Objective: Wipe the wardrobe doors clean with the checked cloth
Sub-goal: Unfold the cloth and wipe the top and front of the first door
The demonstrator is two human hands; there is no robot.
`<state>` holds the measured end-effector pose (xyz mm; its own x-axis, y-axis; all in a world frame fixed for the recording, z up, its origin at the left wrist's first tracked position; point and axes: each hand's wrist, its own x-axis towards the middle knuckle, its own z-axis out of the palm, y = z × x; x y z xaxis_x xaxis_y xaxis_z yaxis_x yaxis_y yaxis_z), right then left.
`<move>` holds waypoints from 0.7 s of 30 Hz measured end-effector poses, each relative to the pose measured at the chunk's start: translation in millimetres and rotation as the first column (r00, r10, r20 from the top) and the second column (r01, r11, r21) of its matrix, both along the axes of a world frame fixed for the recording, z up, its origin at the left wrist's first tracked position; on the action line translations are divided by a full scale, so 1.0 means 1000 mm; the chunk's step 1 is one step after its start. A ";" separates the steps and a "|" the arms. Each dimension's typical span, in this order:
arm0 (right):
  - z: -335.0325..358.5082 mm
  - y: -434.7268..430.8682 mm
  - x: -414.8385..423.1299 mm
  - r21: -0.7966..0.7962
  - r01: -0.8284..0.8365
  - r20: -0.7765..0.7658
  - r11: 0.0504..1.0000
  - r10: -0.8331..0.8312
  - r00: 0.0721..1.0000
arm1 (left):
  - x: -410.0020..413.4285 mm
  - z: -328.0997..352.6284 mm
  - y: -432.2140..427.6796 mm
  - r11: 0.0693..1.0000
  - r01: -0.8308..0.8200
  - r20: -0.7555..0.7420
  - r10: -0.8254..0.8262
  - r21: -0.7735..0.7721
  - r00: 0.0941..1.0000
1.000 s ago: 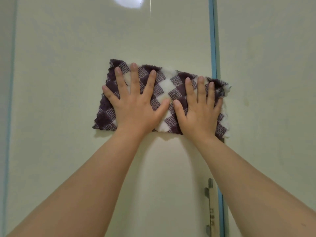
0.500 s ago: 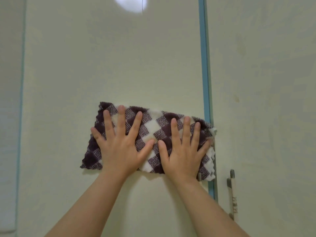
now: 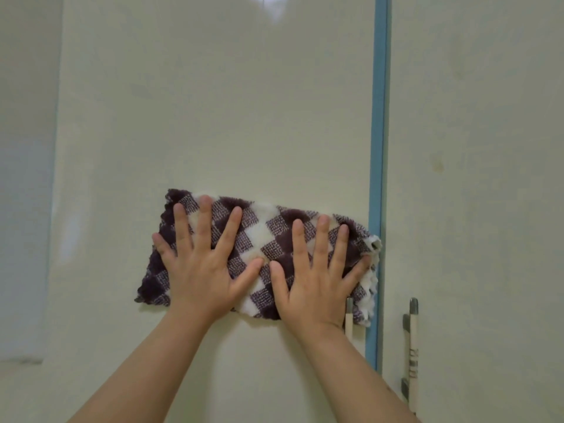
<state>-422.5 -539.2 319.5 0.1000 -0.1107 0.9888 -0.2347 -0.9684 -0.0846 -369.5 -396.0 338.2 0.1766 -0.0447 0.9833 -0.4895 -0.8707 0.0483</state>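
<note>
Cloth: a fluffy purple-and-white checked cloth [image 3: 268, 239], folded into a long strip, lies flat against the left door just left of the blue strip, its right end touching that strip.
Left door: a pale cream, glossy wardrobe door [image 3: 213, 117]; the cloth sits a little below its visible middle.
Left hand: the left hand [image 3: 204, 267] is pressed palm-down on the cloth's left half, fingers [image 3: 205, 221] spread wide and flat, gripping nothing.
Right hand: the right hand [image 3: 314, 279] is pressed flat on the cloth's right half, fingers [image 3: 320, 239] fanned wide, little finger near the frayed white edge; the two thumbs almost meet at the cloth's middle.
Blue strip: a narrow vertical blue trim [image 3: 378, 117] separates the two doors.
Right door: a second cream door [image 3: 476, 148] with a small brownish smudge [image 3: 437, 164].
Handles: a slim metal-and-cream handle [image 3: 348, 315] just below the cloth's right end, partly hidden by the right wrist; another [image 3: 412, 349] on the right door.
</note>
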 end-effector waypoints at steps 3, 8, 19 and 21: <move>0.000 0.001 0.001 0.006 0.007 -0.001 1.000 -0.007 1.000 | 0.000 -0.001 -0.001 1.000 0.006 -0.003 -0.006 -0.008 1.000; 0.000 0.002 0.002 0.007 0.018 -0.007 1.000 -0.018 1.000 | 0.000 -0.004 0.000 1.000 0.019 -0.004 -0.019 -0.014 1.000; -0.045 0.039 0.014 -0.006 -0.019 -0.077 1.000 0.019 0.997 | 0.020 -0.054 0.035 1.000 -0.020 0.021 0.020 -0.024 1.000; -0.057 0.042 0.015 -0.022 -0.021 -0.092 1.000 0.019 0.996 | 0.022 -0.065 0.041 1.000 -0.029 0.034 0.029 -0.012 0.999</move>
<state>-407.3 -497.6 262.3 0.1928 -0.0851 0.9775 -0.2215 -0.9743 -0.0411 -347.4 -355.4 273.5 0.1439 -0.0292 0.9892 -0.4659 -0.8839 0.0416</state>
